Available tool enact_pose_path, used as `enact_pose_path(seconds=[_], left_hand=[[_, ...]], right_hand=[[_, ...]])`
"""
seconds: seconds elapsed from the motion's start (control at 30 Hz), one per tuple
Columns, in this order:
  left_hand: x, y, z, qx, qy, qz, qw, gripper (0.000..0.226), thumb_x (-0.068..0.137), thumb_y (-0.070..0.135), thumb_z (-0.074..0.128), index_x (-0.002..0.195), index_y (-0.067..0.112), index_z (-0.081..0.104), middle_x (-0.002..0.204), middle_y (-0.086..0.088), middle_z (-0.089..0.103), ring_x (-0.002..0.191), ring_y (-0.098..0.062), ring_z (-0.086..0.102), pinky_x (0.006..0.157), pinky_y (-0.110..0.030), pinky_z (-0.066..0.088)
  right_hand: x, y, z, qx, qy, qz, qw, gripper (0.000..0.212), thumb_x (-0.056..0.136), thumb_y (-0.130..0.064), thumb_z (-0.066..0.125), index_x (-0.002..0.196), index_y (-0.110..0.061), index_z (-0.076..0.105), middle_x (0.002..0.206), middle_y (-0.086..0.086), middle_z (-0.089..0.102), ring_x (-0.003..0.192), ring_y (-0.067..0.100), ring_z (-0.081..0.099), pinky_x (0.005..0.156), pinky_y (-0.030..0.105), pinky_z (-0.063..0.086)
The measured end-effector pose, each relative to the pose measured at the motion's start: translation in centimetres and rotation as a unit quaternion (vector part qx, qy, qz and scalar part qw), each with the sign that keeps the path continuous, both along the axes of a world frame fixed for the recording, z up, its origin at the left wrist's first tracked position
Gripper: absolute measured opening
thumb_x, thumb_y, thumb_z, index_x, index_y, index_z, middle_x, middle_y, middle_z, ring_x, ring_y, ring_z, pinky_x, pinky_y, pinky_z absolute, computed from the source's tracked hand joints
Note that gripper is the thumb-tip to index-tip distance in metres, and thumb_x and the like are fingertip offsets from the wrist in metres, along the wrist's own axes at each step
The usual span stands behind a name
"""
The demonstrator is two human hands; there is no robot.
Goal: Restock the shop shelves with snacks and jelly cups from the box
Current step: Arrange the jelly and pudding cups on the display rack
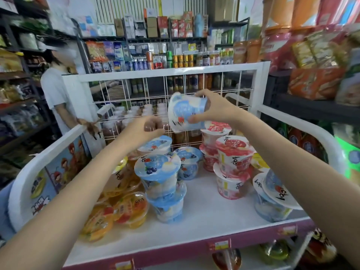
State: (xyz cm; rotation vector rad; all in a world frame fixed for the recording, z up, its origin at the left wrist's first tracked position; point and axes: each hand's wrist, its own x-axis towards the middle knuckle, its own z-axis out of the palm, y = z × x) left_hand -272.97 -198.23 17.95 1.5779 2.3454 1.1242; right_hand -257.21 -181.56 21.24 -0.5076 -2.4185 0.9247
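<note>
My right hand (pixel 212 109) grips a blue jelly cup (pixel 185 112) tipped on its side, lid toward me, above the white display shelf (pixel 210 211). My left hand (pixel 143 129) hovers just left of that cup with fingers loosely curled and nothing in it. Below stand stacked blue jelly cups (pixel 161 178), more blue cups (pixel 188 162) behind them, and pink jelly cups (pixel 231 162) stacked at right. Orange jelly cups (pixel 124 209) lie at the left. Another blue stack (pixel 272 197) sits at the shelf's right edge. The box is out of sight.
A white wire grid (pixel 175 88) backs the shelf, with bottled drinks behind it. A person in a white shirt (pixel 56 94) stands at left by dark shelving. Snack packets (pixel 315 82) fill the right-hand shelves. A lower shelf (pixel 272 252) holds more cups.
</note>
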Motion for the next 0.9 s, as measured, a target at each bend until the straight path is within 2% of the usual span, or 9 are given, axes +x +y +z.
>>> enact_pose_path(seconds=[0.1,0.17,0.27,0.33,0.4,0.53,0.67,0.77,0.9], left_hand=[[-1.0,-0.8,-1.1,-0.171,0.065,0.015,0.983,0.041,0.086,0.039,0.060,0.124,0.024,0.054,0.130,-0.004,0.053,0.121,-0.022,0.049,0.095,-0.033,0.040],[-1.0,-0.6,-1.5,-0.214,0.085,-0.002,0.973,0.040,0.087,0.042,0.058,0.124,0.027,0.056,0.134,-0.002,0.051,0.119,-0.020,0.049,0.089,-0.028,0.038],[-1.2,-0.1,-1.5,-0.214,0.111,-0.001,0.970,0.034,0.090,0.040,0.055,0.121,0.028,0.058,0.138,0.001,0.049,0.121,-0.020,0.048,0.088,-0.027,0.036],[-1.3,0.2,-1.5,-0.224,0.125,0.004,0.967,0.035,0.091,0.041,0.053,0.123,0.028,0.057,0.139,-0.001,0.048,0.123,-0.021,0.047,0.091,-0.030,0.037],[-1.3,0.4,-1.5,-0.226,0.132,0.001,0.965,0.036,0.091,0.040,0.053,0.124,0.027,0.057,0.139,-0.001,0.048,0.125,-0.021,0.045,0.094,-0.031,0.037],[-1.8,0.4,-1.6,-0.228,0.125,-0.003,0.966,0.035,0.091,0.040,0.052,0.124,0.028,0.057,0.139,0.000,0.048,0.126,-0.020,0.045,0.095,-0.030,0.036],[-1.9,0.2,-2.1,-0.211,0.134,-0.003,0.968,0.037,0.091,0.041,0.052,0.125,0.028,0.057,0.139,0.000,0.048,0.125,-0.020,0.046,0.092,-0.029,0.037],[-1.7,0.0,-2.4,-0.202,0.139,-0.001,0.969,0.038,0.092,0.041,0.050,0.128,0.027,0.056,0.140,0.001,0.048,0.126,-0.019,0.045,0.096,-0.030,0.037],[-1.4,-0.2,-2.4,-0.197,0.142,0.002,0.970,0.039,0.093,0.041,0.049,0.129,0.028,0.054,0.140,0.002,0.047,0.126,-0.018,0.045,0.093,-0.027,0.036]], right_hand=[[-1.4,0.9,-0.8,0.188,-0.158,-0.019,0.969,0.080,0.070,-0.036,0.079,0.135,-0.016,0.038,0.130,0.001,0.047,0.111,0.019,0.047,0.085,0.025,0.033],[-2.7,1.2,-1.5,0.209,-0.235,-0.005,0.949,0.084,0.068,-0.040,0.080,0.135,-0.016,0.037,0.136,0.002,0.045,0.110,0.018,0.045,0.086,0.026,0.034],[-4.2,1.3,-2.4,0.178,-0.327,0.012,0.928,0.089,0.064,-0.037,0.083,0.137,-0.022,0.036,0.142,0.000,0.037,0.120,0.026,0.043,0.086,0.037,0.049],[-5.1,1.0,-3.0,0.204,-0.358,0.017,0.911,0.084,0.068,-0.030,0.082,0.138,-0.021,0.036,0.142,0.001,0.037,0.125,0.028,0.040,0.087,0.039,0.047],[-6.0,0.9,-3.7,0.267,-0.358,0.018,0.894,0.083,0.070,-0.032,0.081,0.138,-0.018,0.035,0.142,0.003,0.039,0.127,0.027,0.039,0.093,0.037,0.037],[-6.9,1.2,-4.0,0.263,-0.309,0.002,0.914,0.085,0.073,-0.032,0.078,0.142,-0.017,0.031,0.143,0.005,0.041,0.130,0.026,0.038,0.103,0.039,0.030],[-6.7,1.4,-5.3,0.345,-0.328,-0.013,0.879,0.067,0.077,-0.025,0.075,0.135,-0.018,0.041,0.138,0.006,0.045,0.127,0.028,0.041,0.108,0.048,0.023],[-6.7,1.6,-7.3,0.410,-0.312,-0.042,0.856,0.061,0.079,-0.019,0.071,0.133,-0.019,0.042,0.131,0.005,0.050,0.123,0.028,0.044,0.106,0.052,0.026],[-6.7,1.4,-8.2,0.441,-0.280,-0.076,0.849,0.056,0.084,-0.021,0.066,0.135,-0.021,0.042,0.129,0.004,0.050,0.122,0.028,0.045,0.104,0.054,0.025]])
